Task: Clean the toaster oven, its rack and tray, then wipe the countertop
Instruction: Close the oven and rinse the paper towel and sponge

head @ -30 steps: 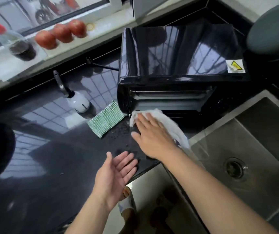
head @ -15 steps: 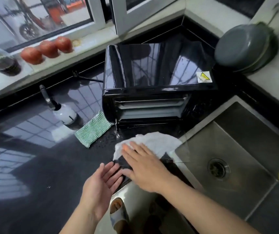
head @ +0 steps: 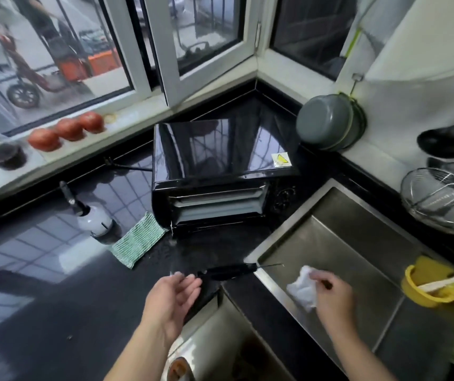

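The right hand point(head: 331, 294) pinches a crumpled white cloth point(head: 304, 288) in curled fingers, over the steel sink point(head: 338, 229). The left hand point(head: 175, 296) hovers cupped and slack, palm up, holding nothing, at the front edge of the black countertop point(head: 55, 298). Beyond the left fingertips sits the toaster oven point(head: 220, 171) (door dropped flat toward the person), its long axis running left to right and its mouth facing both hands. A green scrub pad point(head: 137, 240) lies beyond and left of that hand.
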